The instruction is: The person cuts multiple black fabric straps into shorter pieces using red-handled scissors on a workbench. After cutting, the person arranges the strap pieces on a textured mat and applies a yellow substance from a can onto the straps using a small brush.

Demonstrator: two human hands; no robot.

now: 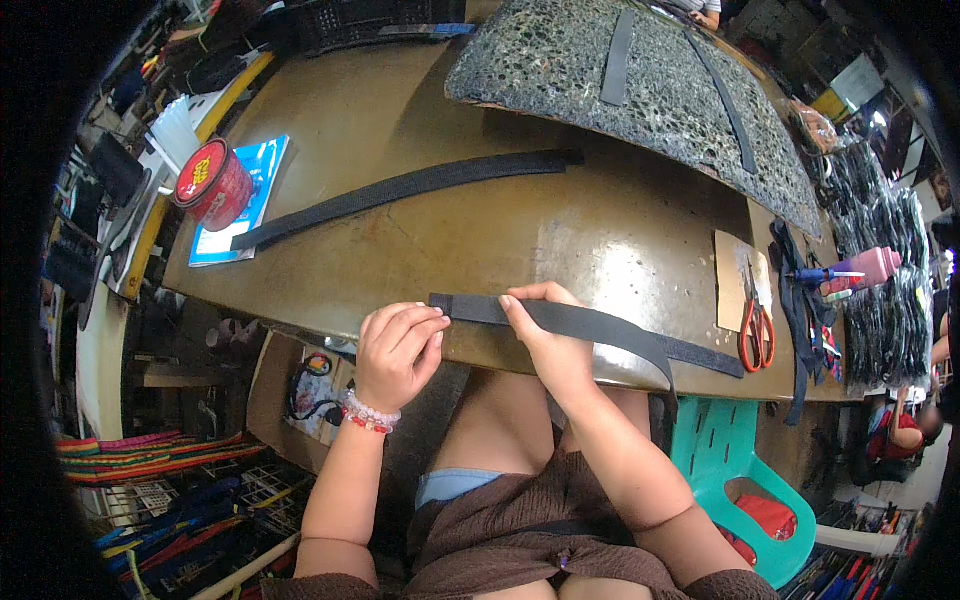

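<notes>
A black webbing strap (590, 322) lies along the table's near edge, its right part looping over the edge. My right hand (556, 345) pinches it near its left end, thumb on top. The curled fingers of my left hand (398, 345) close at the strap's left end, where a short darker section shows; their tips partly hide its lower corner. Under the loop, another flat black strip (700, 355) reaches to the right. Farther back, a longer black strap (400, 190) lies slantwise across the table, its left end on a blue-and-white packet (262, 185).
A red tub (215, 190) stands on the packet. Orange-handled scissors (757, 335) rest by brown card (738, 262) on the right, near dark straps (793, 300) and a pink bottle (875, 268). A speckled slab (640, 95) covers the far side. A green chair (715, 440) is below right.
</notes>
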